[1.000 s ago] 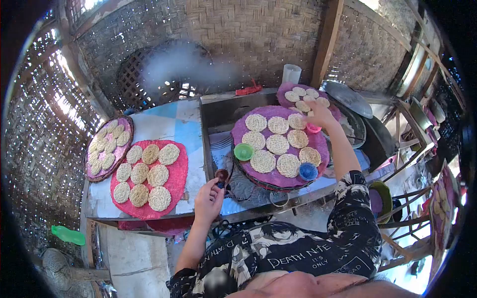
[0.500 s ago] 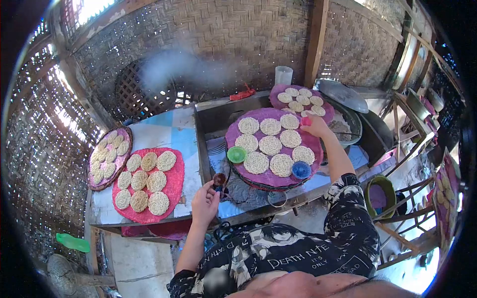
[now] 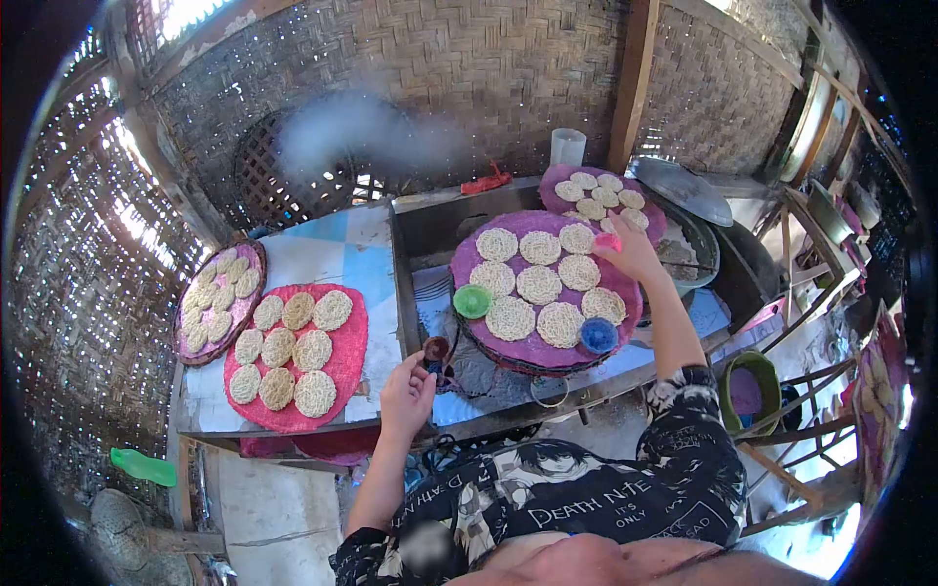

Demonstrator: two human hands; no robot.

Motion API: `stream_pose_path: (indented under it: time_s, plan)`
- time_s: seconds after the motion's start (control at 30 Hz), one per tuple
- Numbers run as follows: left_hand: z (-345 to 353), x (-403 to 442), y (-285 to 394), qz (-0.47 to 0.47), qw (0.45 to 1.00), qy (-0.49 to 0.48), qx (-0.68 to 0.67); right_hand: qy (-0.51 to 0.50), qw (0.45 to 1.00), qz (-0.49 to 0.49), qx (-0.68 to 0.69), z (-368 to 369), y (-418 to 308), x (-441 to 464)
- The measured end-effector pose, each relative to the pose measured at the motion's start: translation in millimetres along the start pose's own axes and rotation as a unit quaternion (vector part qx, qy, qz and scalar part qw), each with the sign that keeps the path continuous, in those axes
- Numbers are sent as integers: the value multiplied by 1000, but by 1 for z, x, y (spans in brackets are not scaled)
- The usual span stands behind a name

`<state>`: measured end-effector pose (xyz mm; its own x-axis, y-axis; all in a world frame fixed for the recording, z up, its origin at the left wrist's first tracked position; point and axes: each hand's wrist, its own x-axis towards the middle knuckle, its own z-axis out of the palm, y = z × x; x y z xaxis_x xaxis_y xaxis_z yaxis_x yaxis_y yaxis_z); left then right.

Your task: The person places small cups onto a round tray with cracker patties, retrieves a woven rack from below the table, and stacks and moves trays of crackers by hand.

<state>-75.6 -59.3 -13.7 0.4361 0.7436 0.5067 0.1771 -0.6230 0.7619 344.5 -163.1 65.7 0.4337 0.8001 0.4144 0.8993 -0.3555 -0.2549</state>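
Pink cup (image 3: 608, 241) is sitting in the closed fingertips of the right hand (image 3: 633, 259); the left hand (image 3: 407, 393) is pinching a brown cup (image 3: 436, 348).

The large round purple cloth (image 3: 543, 349) looks matt and rough; the small round green cup (image 3: 473, 302) near its left edge looks smooth, plastic. The wall of woven strips (image 3: 489, 83) looks matt.

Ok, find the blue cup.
In the head view, the blue cup sits right of centre, at the purple cloth's near right edge, beside a pale round disc.
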Motion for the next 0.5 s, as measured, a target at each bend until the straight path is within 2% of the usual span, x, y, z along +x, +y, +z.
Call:
stream_pose_path:
  time_s: [0.03,0.23,0.43,0.5]
  plan:
    - [0,0,0,-6,1000,-3,-2,14,999,-34,39,-8,-5,-8]
    - [-1,1,3,-21,1000,-13,0,-165,978,-107,77,-56,-67,-87]
    - [0,1,4,-3,1000,-8,18,-184,977,-104,28,-46,-81,-110]
    - [-1,1,5,7,999,-10,32,-195,975,-92,59,-42,-74,-111]
